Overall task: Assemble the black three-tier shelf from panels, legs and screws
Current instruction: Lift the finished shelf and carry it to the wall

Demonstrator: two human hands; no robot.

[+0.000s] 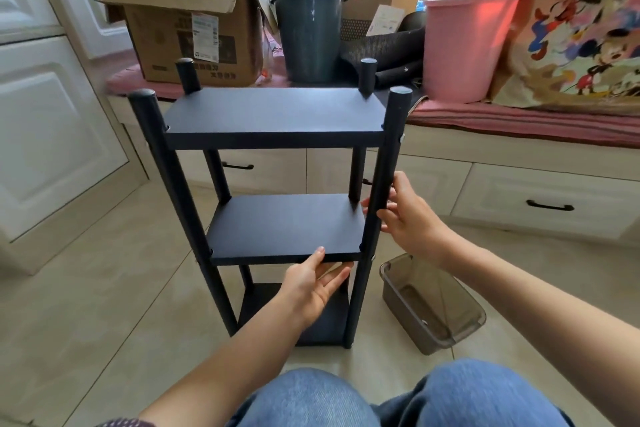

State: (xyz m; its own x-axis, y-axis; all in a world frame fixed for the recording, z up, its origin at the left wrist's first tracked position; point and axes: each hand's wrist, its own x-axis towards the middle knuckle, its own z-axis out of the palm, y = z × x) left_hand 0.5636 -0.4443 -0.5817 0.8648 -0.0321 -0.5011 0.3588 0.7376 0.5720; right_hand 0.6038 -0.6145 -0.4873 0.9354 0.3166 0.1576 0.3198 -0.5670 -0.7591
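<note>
The black three-tier shelf [277, 114] stands upright on the tiled floor in front of me, with three panels fixed between round black legs. My left hand [313, 284] holds the front edge of the middle panel [287, 225], thumb on top and fingers underneath. My right hand [405, 215] grips the front right leg [388, 156] just above the middle panel, fingers curled round it. A silver screw head [402, 139] shows on that leg at the top panel. The bottom panel [325, 329] is partly hidden behind my left hand.
A grey translucent plastic box [433, 305] lies on the floor right of the shelf. Behind it runs a window seat with drawers [547, 204], carrying a cardboard box [194, 28], a dark bucket [308, 35] and a pink bucket [467, 45]. White cabinet doors [45, 114] stand at left.
</note>
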